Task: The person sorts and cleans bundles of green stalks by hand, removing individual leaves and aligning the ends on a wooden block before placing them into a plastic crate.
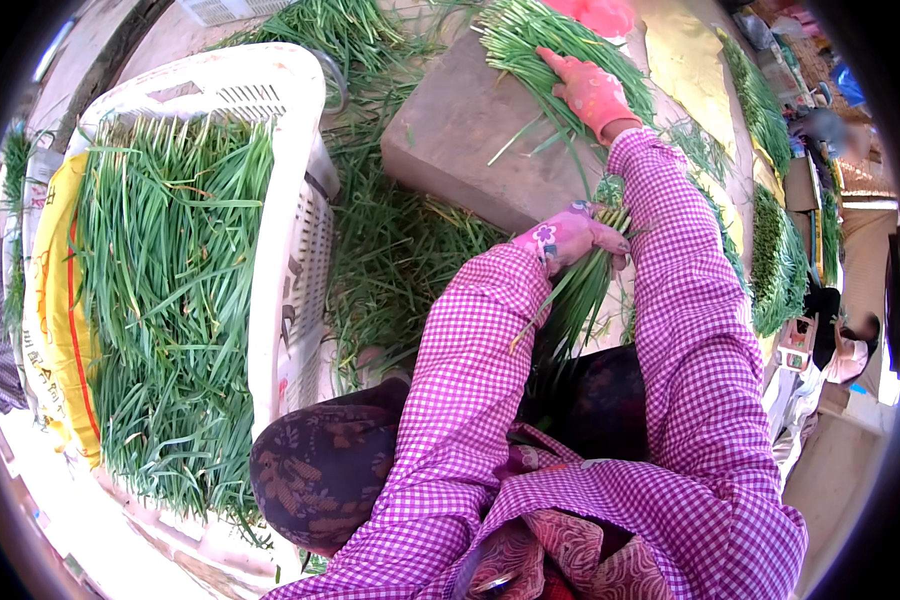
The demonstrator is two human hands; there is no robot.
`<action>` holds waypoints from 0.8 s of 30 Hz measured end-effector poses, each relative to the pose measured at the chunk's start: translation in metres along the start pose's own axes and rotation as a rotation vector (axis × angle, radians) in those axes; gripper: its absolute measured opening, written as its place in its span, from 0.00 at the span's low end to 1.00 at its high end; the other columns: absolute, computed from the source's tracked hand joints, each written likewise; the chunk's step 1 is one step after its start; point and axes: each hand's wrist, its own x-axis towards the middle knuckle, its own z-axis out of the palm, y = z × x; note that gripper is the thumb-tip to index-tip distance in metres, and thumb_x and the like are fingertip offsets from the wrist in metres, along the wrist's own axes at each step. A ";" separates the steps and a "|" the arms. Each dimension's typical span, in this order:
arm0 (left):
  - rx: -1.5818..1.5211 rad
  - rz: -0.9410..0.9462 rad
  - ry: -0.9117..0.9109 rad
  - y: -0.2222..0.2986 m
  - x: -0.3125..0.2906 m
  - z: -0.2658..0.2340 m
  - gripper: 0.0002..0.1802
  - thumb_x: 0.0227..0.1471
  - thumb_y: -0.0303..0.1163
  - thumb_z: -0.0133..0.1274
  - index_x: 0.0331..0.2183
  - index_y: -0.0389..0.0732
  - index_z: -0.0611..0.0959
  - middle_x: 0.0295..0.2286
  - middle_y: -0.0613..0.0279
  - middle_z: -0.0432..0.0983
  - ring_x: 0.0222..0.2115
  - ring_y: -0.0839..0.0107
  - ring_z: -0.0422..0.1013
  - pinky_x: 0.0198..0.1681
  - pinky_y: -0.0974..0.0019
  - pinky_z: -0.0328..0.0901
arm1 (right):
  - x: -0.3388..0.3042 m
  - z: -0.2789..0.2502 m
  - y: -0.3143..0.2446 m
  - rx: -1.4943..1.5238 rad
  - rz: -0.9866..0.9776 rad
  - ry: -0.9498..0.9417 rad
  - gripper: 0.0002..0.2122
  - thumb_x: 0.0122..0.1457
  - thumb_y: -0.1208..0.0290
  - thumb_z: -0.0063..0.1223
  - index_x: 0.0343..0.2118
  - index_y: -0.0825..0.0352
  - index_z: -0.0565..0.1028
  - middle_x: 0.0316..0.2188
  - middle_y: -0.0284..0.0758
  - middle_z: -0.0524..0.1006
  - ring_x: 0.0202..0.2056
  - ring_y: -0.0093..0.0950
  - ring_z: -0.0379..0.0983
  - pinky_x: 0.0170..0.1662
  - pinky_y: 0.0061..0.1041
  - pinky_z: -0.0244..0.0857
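Observation:
My left hand (567,238), in a pink flowered glove, is closed round a small bunch of chives (582,290) whose green leaves hang down in front of my lap. Further forward, my right hand (592,94), in an orange-pink glove, rests on a loose pile of chives (523,42) with its fingers stretched out. That pile lies across the far right part of a flat grey-brown block (460,135), pale stem ends pointing left. Part of the right hand's underside is hidden.
On my left stands a white plastic basket (288,90) packed with chives (170,290), a yellow printed sack (65,300) along its side. Loose chives (390,270) cover the floor between basket and block. Bundled chives (778,260) line the right side. Other people are at the far right.

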 end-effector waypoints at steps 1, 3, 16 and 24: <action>-0.036 0.000 0.021 -0.003 0.001 0.000 0.12 0.40 0.23 0.56 0.32 0.33 0.77 0.23 0.55 0.76 0.21 0.69 0.73 0.23 0.70 0.68 | 0.001 0.001 0.003 0.018 0.025 -0.027 0.29 0.50 0.70 0.50 0.57 0.48 0.57 0.44 0.37 0.71 0.43 0.38 0.70 0.44 0.37 0.64; -0.108 0.008 0.059 -0.005 0.003 0.003 0.14 0.40 0.22 0.56 0.34 0.32 0.76 0.24 0.54 0.76 0.22 0.69 0.73 0.24 0.69 0.68 | 0.004 -0.008 0.004 0.048 0.074 -0.078 0.30 0.50 0.68 0.51 0.58 0.48 0.56 0.47 0.37 0.70 0.44 0.38 0.69 0.46 0.37 0.63; -0.029 0.088 0.062 -0.009 0.009 0.009 0.10 0.42 0.24 0.55 0.31 0.32 0.78 0.24 0.55 0.77 0.23 0.70 0.73 0.25 0.69 0.68 | -0.037 -0.017 -0.054 -0.128 -0.572 -0.192 0.10 0.43 0.66 0.57 0.29 0.63 0.73 0.32 0.32 0.73 0.42 0.34 0.67 0.41 0.34 0.63; -0.200 0.185 0.126 -0.007 0.013 0.007 0.16 0.39 0.19 0.56 0.36 0.32 0.75 0.23 0.56 0.76 0.24 0.67 0.74 0.29 0.67 0.68 | -0.029 -0.050 -0.045 0.636 -0.220 -0.172 0.13 0.50 0.66 0.53 0.39 0.61 0.75 0.34 0.38 0.77 0.34 0.33 0.73 0.41 0.26 0.65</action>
